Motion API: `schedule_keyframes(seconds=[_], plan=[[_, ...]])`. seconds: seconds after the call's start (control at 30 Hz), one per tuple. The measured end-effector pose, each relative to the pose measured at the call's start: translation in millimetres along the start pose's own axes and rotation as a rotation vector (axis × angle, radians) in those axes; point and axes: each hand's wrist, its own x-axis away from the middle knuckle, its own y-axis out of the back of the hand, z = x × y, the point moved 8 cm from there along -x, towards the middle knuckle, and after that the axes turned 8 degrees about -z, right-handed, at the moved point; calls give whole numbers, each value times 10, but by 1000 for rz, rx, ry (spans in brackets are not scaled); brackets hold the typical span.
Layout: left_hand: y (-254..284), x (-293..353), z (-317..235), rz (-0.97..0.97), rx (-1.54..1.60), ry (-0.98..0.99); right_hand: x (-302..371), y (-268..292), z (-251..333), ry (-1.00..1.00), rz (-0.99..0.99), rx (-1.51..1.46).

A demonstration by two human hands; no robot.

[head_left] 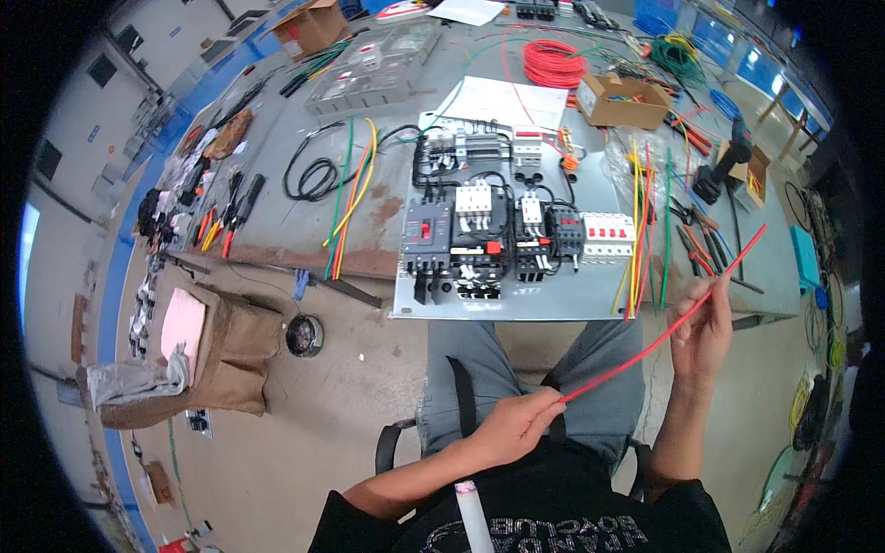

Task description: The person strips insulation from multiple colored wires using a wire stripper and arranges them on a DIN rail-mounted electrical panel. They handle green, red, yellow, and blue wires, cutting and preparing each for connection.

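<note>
Head view: red wire (645,351) slants up from the left hand (516,424), closed around its lower part, to the right hand (703,334), pinching it short of the upper tip. Remotely, I judge it light and springy, best pinched near either end. Component panel (572,297) lies ahead of the left grip. How much wire that fist hides, I cannot tell.

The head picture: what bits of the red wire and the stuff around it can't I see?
All in the head view:
- Red wire: its lower-left end, hidden inside the left hand.
- White paper behind the metal panel: the near part, covered by the panel.
- Black tub on the floor: its contents, too small and dark.
- Paper at the top: cut off by the picture's upper edge.
</note>
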Motion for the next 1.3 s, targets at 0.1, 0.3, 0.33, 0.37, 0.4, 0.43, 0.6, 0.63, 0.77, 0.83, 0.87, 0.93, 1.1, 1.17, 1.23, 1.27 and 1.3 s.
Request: schedule_keyframes(seconds=[0.1,0.3,0.33,0.37,0.4,0.43,0.6,0.63,0.77,0.83,0.87,0.93,1.1,1.17,1.23,1.27,1.3], plan=[[60,50,-11,2,-14,-26,7,-187,-120,-127,237,-190],[1027,237,10,-381,-81,38,124,-653,-309,-2,288,302],[1312,229,-21,-468,-89,96,158,-720,-333,26,317,409],[1603,275,155,-615,-41,155,178,-739,-428,-71,348,437],[1889,259,221,-708,-97,194,188,-687,-466,-78,344,462],[2167,220,253,-801,-155,234,192,-607,-521,-87,340,486],[2774,-19,725,-852,-593,148,203,-462,-620,-103,295,507],[2806,-58,832,-841,-590,217,202,-442,-632,-113,290,507],[2865,-357,924,-764,-841,280,228,-298,-661,-142,241,512],[2963,-648,725,-778,-1109,75,254,-198,-660,-155,196,525],[3033,-742,619,-787,-1247,-25,273,-168,-675,-169,181,527],[3352,-1003,676,-813,-1298,-51,325,-128,-725,-196,173,524],[3895,-1386,1183,-720,-1444,-2,405,-87,-823,-244,183,515],[4010,-1509,1291,-722,-1461,-39,418,-65,-800,-238,169,492],[4031,-1611,1354,-702,-1497,32,424,-18,-777,-235,149,478],[4070,-1606,1389,-700,-1517,75,424,-5,-774,-239,147,475],[4108,-1619,1403,-687,-1521,74,424,5,-773,-244,148,473]])
